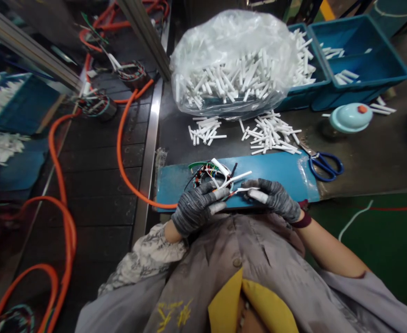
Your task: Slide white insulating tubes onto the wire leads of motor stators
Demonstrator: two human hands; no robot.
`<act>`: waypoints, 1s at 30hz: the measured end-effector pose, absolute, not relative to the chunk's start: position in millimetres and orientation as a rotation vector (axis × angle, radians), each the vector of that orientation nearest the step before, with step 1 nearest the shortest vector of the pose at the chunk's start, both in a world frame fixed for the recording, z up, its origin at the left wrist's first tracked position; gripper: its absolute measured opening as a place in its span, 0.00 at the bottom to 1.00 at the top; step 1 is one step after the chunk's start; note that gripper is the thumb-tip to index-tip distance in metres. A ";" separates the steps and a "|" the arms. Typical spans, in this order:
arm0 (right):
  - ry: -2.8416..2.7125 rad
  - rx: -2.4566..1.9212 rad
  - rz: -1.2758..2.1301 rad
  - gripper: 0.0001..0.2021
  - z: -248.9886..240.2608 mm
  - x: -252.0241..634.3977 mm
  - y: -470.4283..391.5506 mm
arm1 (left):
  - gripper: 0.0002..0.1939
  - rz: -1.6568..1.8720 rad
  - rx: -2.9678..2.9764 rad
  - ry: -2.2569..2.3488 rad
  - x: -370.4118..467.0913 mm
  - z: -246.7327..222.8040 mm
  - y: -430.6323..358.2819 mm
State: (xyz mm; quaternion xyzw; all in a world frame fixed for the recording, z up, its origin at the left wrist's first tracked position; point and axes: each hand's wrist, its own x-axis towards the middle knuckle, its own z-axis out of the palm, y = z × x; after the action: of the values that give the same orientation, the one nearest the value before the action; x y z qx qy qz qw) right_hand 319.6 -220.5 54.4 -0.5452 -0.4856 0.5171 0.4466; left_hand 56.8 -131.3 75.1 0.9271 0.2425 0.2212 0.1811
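Both hands wear grey knit gloves with white fingertips. My left hand (200,203) is closed on the near side of a round wired assembly (205,175), which has a green circuit board edge, coloured wires and an orange cable. White sleeves (239,176) stick out of its top. My right hand (272,196) pinches a thin white sleeve (246,189) at the right of the assembly, in line with a wire coming from it. The left fingers hide part of the assembly. Under it lies a blue mat (276,169).
Loose white sleeves (272,134) lie beyond the mat, before a clear plastic bag (231,32) full of them. Blue-handled scissors (324,165) and a light-blue lidded container (350,118) are at right. Blue bins (383,78) stand behind. An orange cable (120,152) crosses the conveyor (102,175) at left.
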 end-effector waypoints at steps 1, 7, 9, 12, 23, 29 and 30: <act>-1.294 -1.317 1.264 0.17 56.8 320.4 -219.6 | 0.18 0.639 2.638 0.689 57.4 75.6 -131.9; -1.556 -1.290 1.096 0.14 72.9 309.1 -213.6 | 0.13 0.776 2.747 0.840 68.8 73.1 -145.4; -1.490 -1.285 1.284 0.20 73.5 299.9 -210.7 | 0.12 0.764 2.777 0.930 74.2 70.2 -152.0; -1.324 -1.280 1.507 0.27 72.3 286.9 -207.9 | 0.12 0.739 2.862 1.057 80.3 68.4 -159.7; -0.715 -1.465 1.330 0.35 58.2 331.1 -209.1 | 0.27 0.310 2.949 0.744 60.7 89.8 -137.7; -0.843 -1.616 1.299 0.29 46.5 343.2 -214.7 | 0.29 0.184 2.758 0.858 40.3 77.7 -129.9; -0.844 -1.627 1.306 0.29 45.3 344.3 -216.6 | 0.33 0.191 2.729 0.913 28.4 81.9 -125.9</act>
State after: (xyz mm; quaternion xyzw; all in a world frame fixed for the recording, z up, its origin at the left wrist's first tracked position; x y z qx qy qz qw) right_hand 344.3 -216.6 45.3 -0.6525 -0.3383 0.5236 0.4308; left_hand 28.4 -125.9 81.9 0.9385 0.3138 0.0656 0.1284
